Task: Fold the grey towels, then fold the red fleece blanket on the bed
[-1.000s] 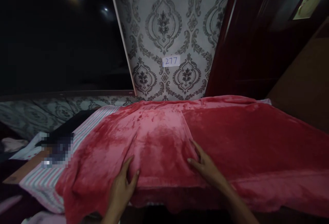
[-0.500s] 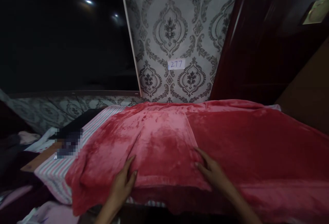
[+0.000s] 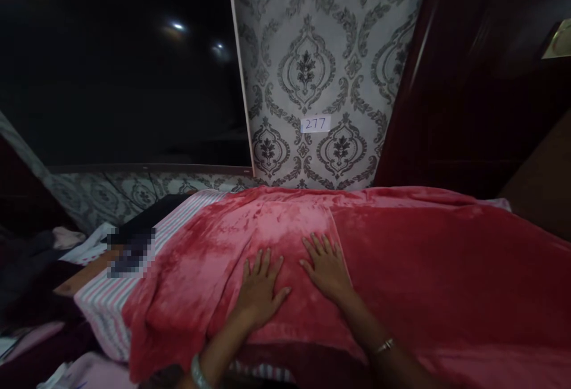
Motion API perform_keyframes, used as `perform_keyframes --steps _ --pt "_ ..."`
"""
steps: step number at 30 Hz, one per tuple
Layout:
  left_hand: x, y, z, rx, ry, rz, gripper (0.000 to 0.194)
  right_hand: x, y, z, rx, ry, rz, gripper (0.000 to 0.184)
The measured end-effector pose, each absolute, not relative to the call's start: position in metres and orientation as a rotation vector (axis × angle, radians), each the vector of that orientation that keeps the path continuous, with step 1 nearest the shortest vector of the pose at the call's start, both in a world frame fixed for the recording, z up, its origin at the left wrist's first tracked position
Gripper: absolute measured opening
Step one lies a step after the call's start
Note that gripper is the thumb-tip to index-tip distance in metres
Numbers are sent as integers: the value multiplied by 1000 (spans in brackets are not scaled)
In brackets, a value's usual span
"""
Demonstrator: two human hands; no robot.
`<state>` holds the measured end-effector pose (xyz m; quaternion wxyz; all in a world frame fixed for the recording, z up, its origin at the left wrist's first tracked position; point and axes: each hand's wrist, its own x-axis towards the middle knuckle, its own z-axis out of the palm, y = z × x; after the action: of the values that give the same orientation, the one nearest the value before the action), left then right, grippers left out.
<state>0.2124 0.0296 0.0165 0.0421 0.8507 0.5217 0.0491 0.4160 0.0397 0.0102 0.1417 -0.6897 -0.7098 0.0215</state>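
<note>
A red plush cloth (image 3: 423,276) is spread over a striped cloth (image 3: 104,294), with one lighter folded section in the middle. My left hand (image 3: 259,291) lies flat on that lighter section, fingers spread and pointing away from me. To its right, my right hand (image 3: 328,267) also presses flat on the plush, fingers apart, close to the fold's right edge. Neither hand grips anything. Some creases run through the plush left of my left hand.
A large dark screen (image 3: 134,80) hangs at the left on the patterned wall (image 3: 307,68). A paper label reading 277 (image 3: 316,123) is stuck there. At the right stands a glossy dark red door (image 3: 468,97). Crumpled clothes (image 3: 89,371) lie at the lower left.
Both hands have moved forward and inward on the folded section and flattened, from curled at its sides to spread on top. The view has shifted slightly left and up.
</note>
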Motion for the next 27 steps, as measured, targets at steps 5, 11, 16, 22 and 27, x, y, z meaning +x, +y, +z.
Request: perform_keyframes --steps 5,11,16,22,27 --pt "204 22 20 2531 1662 172 71 422 39 -5 -1979 -2035 33 62" --pt "212 34 53 2397 1578 116 73 420 40 -2 -1993 -2048 30 62" --pt "256 101 85 2440 1568 234 71 420 40 -2 -2003 -2061 34 62" --pt "284 177 70 2339 1829 213 68 417 41 0 -1997 -2036 56 61" --pt "277 193 33 2436 1984 266 67 421 38 4 -1967 -2045 117 62"
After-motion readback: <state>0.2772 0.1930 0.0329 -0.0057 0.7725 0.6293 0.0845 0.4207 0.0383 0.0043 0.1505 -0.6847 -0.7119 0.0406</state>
